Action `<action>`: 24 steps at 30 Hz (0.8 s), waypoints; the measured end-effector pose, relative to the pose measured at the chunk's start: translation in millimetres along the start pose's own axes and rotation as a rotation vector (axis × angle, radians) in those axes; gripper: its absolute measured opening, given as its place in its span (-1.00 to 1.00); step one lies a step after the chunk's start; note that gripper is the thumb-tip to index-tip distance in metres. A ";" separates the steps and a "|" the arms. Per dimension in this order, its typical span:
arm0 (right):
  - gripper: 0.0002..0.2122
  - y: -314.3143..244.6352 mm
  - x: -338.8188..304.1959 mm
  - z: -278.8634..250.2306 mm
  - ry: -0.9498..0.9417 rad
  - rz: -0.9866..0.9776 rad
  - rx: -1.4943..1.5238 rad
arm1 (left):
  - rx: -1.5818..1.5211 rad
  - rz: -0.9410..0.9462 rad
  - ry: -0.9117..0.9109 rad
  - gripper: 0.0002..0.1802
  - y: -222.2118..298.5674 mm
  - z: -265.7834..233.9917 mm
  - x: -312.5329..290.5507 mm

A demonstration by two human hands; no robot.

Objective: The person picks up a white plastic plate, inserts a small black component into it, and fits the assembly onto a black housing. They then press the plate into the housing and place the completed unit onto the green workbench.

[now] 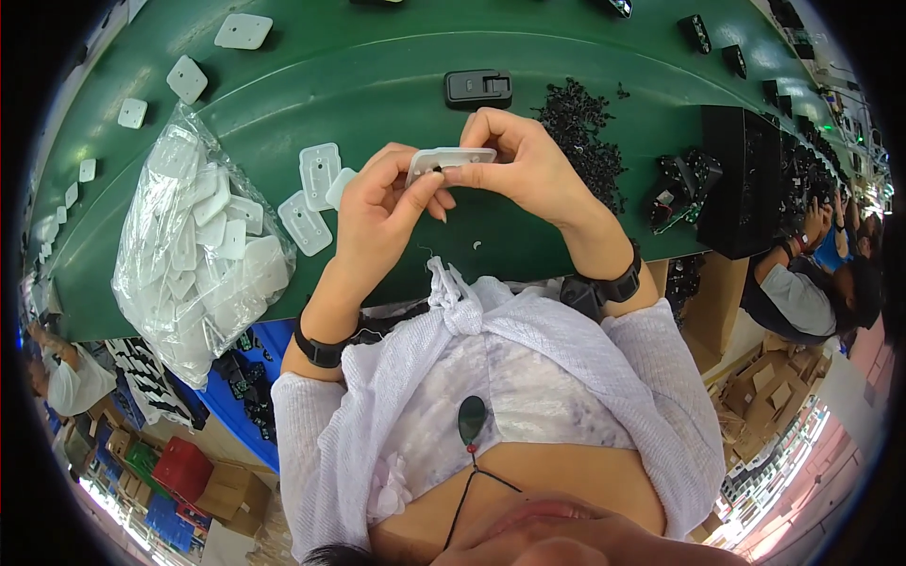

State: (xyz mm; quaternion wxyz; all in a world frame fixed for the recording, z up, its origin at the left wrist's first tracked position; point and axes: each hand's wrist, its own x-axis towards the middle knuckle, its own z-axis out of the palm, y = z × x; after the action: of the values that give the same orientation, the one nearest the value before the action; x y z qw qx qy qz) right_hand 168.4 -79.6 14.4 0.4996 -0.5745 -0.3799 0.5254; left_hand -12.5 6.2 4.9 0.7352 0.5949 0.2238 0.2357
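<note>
Between my two hands, above the green table, is a white plastic plate, tilted so that mostly its edge shows. My left hand grips its left end, thumb toward me. The fingers of my right hand pinch its right end. A small black part shows at the plate's near side by my thumbs; how it sits there is partly hidden. Left of my left hand lie loose white plates. A pile of small black parts spreads to the right of my right hand.
A clear bag of white plates hangs over the near left table edge. A black device lies beyond my hands. Black parts and a black box stand right. Other people sit farther along.
</note>
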 end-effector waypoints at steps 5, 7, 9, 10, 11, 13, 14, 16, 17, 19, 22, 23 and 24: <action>-0.78 8.1 3.5 -0.6 0.059 0.075 0.170 | -0.209 -0.072 0.093 -0.74 5.4 0.2 4.1; -0.74 14.7 7.7 0.3 0.080 -0.030 0.171 | -0.164 -0.080 0.149 -0.74 4.0 -8.7 13.5; -0.65 -1.0 14.4 -13.0 0.274 -0.447 -0.578 | 0.169 -0.085 0.276 -0.77 -4.5 -28.0 25.7; -0.56 -4.0 21.7 -21.2 0.405 -0.635 -0.968 | 0.340 -0.101 0.320 -0.82 -4.9 -31.8 34.1; -0.56 -8.9 25.4 -23.9 0.420 -0.614 -1.107 | 0.340 -0.106 0.331 -0.82 -8.9 -34.4 41.2; -0.59 -2.0 32.2 -39.0 0.285 -0.570 -1.266 | 0.825 0.219 0.287 -0.85 -16.0 -35.2 58.6; -0.59 0.5 32.8 -39.7 0.279 -0.574 -1.266 | 0.834 0.221 0.281 -0.87 -16.5 -33.5 66.6; -0.63 3.1 34.1 -41.0 0.207 -0.474 -1.183 | 0.925 0.223 0.279 -0.84 -17.6 -31.5 72.0; -0.63 1.7 34.2 -42.2 0.199 -0.479 -1.183 | 1.016 0.223 0.267 -0.78 -17.4 -30.2 72.5; -0.67 -1.1 31.9 -45.8 0.254 -0.473 -1.056 | 1.133 0.253 0.285 -0.69 -13.9 -21.6 60.9; -0.69 -5.9 28.1 -46.7 0.345 -0.358 -0.847 | 1.265 0.286 0.237 -0.49 -14.5 -11.8 38.0; -0.69 -7.3 28.7 -45.3 0.338 -0.357 -0.845 | 1.277 0.294 0.172 -0.40 -16.2 -10.7 32.9; -0.69 -10.5 28.9 -43.8 0.301 -0.390 -0.779 | 1.275 0.290 0.173 -0.40 -17.1 -12.0 33.4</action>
State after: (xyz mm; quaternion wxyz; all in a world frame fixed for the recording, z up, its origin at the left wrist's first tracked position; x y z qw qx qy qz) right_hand 217.0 -57.3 15.9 0.3857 -0.7071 -0.5733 0.1504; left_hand 7.8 32.8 -15.8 0.1790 0.9167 0.2954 0.2008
